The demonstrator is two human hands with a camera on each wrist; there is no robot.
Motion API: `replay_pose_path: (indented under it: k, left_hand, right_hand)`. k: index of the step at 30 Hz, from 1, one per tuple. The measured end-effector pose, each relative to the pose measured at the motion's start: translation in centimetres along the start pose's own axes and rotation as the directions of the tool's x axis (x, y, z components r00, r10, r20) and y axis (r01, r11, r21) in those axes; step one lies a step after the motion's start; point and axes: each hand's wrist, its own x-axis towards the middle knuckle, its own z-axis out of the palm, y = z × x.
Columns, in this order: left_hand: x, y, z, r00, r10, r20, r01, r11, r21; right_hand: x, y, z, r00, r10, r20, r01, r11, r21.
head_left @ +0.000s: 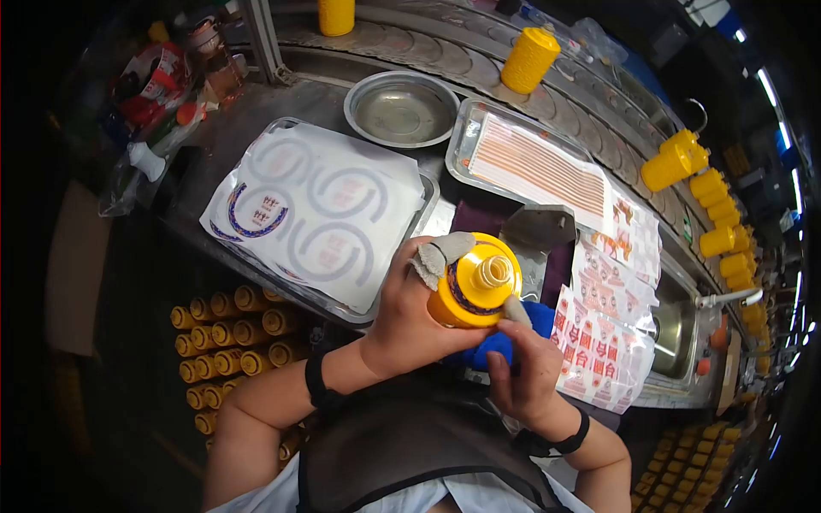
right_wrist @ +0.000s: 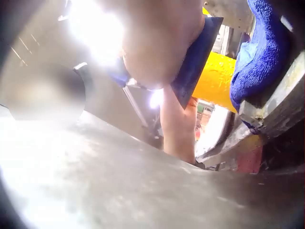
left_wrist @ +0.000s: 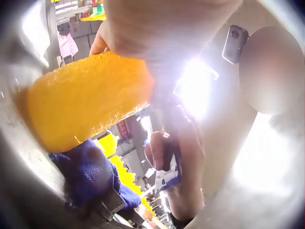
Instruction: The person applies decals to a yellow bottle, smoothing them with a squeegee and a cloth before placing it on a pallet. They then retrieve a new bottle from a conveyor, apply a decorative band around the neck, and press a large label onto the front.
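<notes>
My left hand (head_left: 406, 312) grips a yellow bottle (head_left: 466, 312) by its side, with pale fabric covers on two fingers. The bottle's open neck (head_left: 494, 272) tilts up toward the head camera. A dark patterned strip (head_left: 462, 295) curves round its shoulder. My right hand (head_left: 532, 372) is close beside the shoulder, a covered fingertip right at the bottle's edge. A flat dark blue piece with a pointed corner (right_wrist: 200, 62) is held in the right hand, in the right wrist view. Below the bottle lies a blue towel (left_wrist: 90, 176).
On the left, a tray (head_left: 428, 201) bears a decal sheet (head_left: 342, 184) with curved strips. Behind are a metal bowl (head_left: 402, 107) and a tray with a striped sheet (head_left: 539, 162). Red-printed sheets (head_left: 603, 350) lie right, near a sink (head_left: 676, 342). Yellow bottles (head_left: 530, 60) stand along the conveyor.
</notes>
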Motion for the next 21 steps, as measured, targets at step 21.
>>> replay_pose_path:
  k: [21]
  left_hand:
    - [0.7, -3.3, -2.0, 0.914, -0.154, 0.374, 0.39, 0.581, -0.714]
  right_hand:
    - [5.0, 4.7, -1.1, 0.957, 0.108, 0.27, -0.203, 0.913, 0.355]
